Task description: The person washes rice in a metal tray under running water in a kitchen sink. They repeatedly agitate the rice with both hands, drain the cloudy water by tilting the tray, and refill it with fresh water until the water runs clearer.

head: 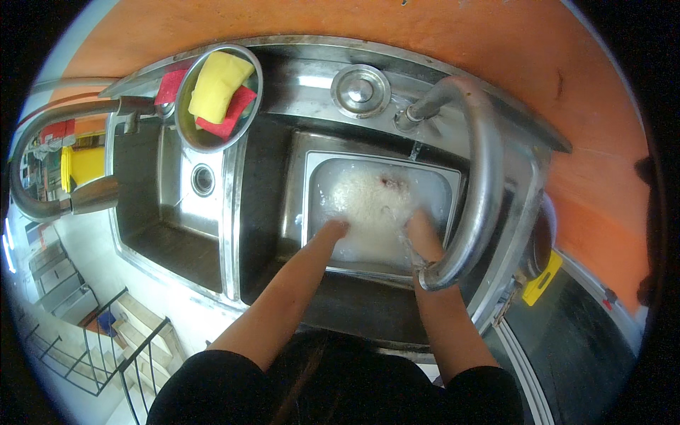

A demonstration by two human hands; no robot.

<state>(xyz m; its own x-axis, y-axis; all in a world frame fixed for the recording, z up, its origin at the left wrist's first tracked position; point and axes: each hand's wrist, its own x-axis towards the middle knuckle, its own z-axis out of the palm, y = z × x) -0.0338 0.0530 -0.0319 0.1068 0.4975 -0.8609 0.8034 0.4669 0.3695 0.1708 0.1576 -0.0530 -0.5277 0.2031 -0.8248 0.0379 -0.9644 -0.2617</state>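
A rectangular metal pan (455, 215) of cloudy water stands in the right sink basin (265, 212). A pale, grainy-looking mass (364, 194), possibly rice, lies under the water with a small dark reddish patch on it. My left hand (339, 228) is sunk in the pan near its front left, the fingers hidden. On the right side my right hand (418, 220) is also under the water, its fingers lost in the murk. From the curved metal faucet (486, 159) over my right forearm, a thin water stream falls into the pan.
A metal bowl (257, 114) with yellow and red cloths (220, 87) rests at the back, above the divider. Left of it are the second basin (186, 234) with its drain and another faucet (24, 159). A round metal lid (361, 91) lies on the back ledge.
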